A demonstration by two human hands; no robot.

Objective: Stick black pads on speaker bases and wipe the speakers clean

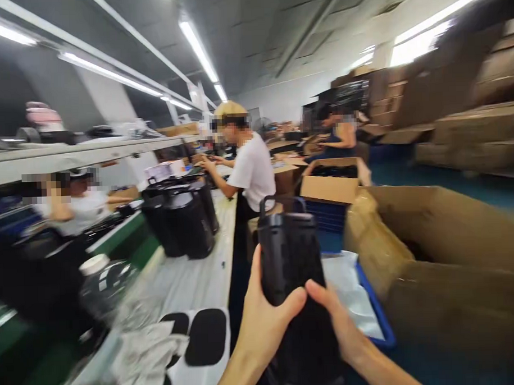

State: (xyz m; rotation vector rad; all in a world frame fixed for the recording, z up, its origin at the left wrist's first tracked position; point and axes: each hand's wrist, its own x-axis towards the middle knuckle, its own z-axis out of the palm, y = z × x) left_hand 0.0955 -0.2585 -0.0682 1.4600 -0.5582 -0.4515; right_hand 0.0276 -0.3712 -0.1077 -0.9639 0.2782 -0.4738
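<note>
Because both palms flank it, the black case (pixel 290 256) lies directly between the left hand (pixel 265 316) and the right hand (pixel 338 321), neither of them clearly nearer to it. Its long axis runs close to upright, the top leaning slightly leftward, with a raised handle (pixel 281 199) at the upper end; its foot drops toward the lower edge of the view, and whether anything supports it there cannot be told. The left hand is partly open, curved around the left side with its thumb across the near face; the right clasps the opposite side, its thumb tip close to the other. Fingers behind the case are hidden.

To the left runs a pale workbench (pixel 193 284), nearer the left hand, bearing a group of similar black cases (pixel 188 220) farther along. Dark rounded pads (pixel 207 336) and a crumpled pale wrapping (pixel 147 353) cover its near end. On the right hand's side sit a blue tray (pixel 387 335) and, beyond it, a large open carton (pixel 450 309), whose tall near wall stands between that hand and the interior. Straight ahead, a co-worker in a white shirt (pixel 256 170) sits along the bench.
</note>
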